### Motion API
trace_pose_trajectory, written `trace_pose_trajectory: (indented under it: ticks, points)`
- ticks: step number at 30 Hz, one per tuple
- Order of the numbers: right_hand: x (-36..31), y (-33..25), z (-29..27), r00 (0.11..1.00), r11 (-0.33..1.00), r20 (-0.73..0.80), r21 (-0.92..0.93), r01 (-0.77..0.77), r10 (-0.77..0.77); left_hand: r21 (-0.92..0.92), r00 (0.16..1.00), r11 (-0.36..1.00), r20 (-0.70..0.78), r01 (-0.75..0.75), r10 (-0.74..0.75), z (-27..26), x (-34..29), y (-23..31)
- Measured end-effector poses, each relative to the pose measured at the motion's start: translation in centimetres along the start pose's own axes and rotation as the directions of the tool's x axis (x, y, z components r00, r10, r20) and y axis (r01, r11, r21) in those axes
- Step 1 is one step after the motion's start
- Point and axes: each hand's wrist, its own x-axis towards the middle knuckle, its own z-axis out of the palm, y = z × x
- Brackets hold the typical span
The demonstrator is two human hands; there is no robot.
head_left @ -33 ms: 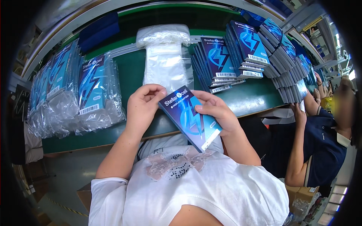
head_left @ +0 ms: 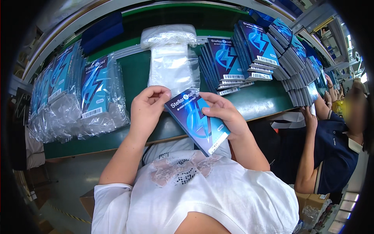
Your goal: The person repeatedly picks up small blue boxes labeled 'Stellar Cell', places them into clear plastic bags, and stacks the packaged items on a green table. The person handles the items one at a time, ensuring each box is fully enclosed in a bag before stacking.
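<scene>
A flat box (head_left: 198, 123) in dark blue and turquoise, with a lightning bolt and a barcode, is tilted in front of me. My right hand (head_left: 224, 113) grips its right side, thumb on the front face. Beside the box's upper left corner, my left hand (head_left: 152, 102) is closed in a pinch; whatever lies between its fingertips is too small to make out. Just beyond, a stack of clear plastic bags (head_left: 170, 64) lies flat on the table, its near edge meeting the box's far end. Clear film seems to overlap that end.
Several bagged boxes (head_left: 95, 84) stand at left on the green table (head_left: 134, 70). Leaning stacks of unbagged boxes (head_left: 228, 60) fill the right side. A dark blue bin (head_left: 102, 33) sits at the back left. Another person in a dark shirt (head_left: 331, 152) works at right.
The box's far end has shifted very slightly toward the plastic bags, and its top edge looks more covered by film. Both hands keep nearly the same pose.
</scene>
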Motion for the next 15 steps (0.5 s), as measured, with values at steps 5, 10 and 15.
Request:
trace_pose_trajectory:
  ticks: [5,10,15]
  points:
    - [-0.2,-0.8,-0.1,0.997,0.998,0.037,-0.001,-0.069,0.069,0.050,0.999,0.998,-0.016,-0.047,0.048,-0.2,-0.1,0.4]
    - [0.4,-0.5,0.1,0.996,0.994,0.048,0.081,-0.076,0.072,0.205,0.989,0.967,0.011,-0.148,0.149,-0.1,0.0,0.3]
    - [0.6,0.5,0.4,0.991,0.993,-0.121,-0.112,0.035,-0.049,0.367,0.971,0.901,0.038,-0.233,0.235,-0.6,-0.6,1.6]
